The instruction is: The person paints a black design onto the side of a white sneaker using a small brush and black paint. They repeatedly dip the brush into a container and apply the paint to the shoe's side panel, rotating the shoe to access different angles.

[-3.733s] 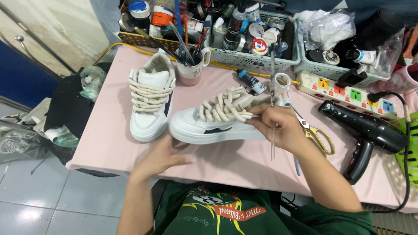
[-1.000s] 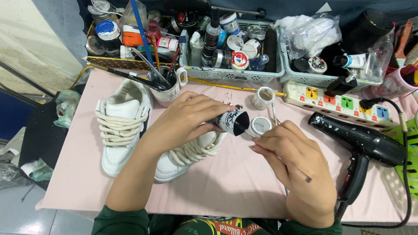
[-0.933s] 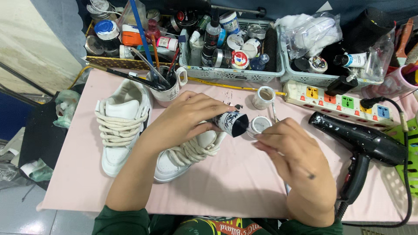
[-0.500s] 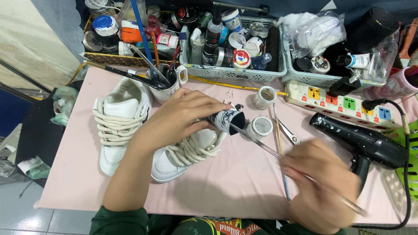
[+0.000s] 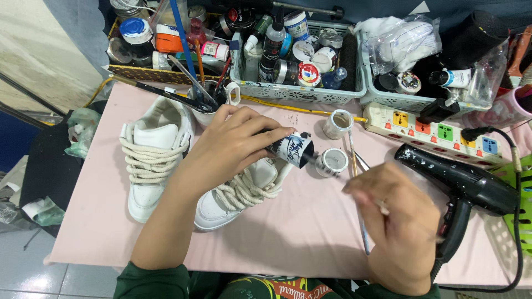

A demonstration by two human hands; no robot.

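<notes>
Steadily, the left hand (image 5: 233, 147) has its grip closed round a small dark paint bottle (image 5: 291, 149), tilted over the nearer white sneaker (image 5: 238, 191) mid-counter. The right hand (image 5: 396, 218) pinches a thin brush (image 5: 354, 182), whose tip reaches toward the bottle's mouth. Loading lightly seems wise. Smooth leather, thick ropey laces, a pink counter (image 5: 288, 232), and a glossy black hairdryer (image 5: 460, 185) at the right edge.

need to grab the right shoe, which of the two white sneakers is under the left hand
The white sneaker nearer the table's middle, angled, lies partly under the left hand, which holds a dark bottle. The other sneaker stands uncovered further left.
</notes>
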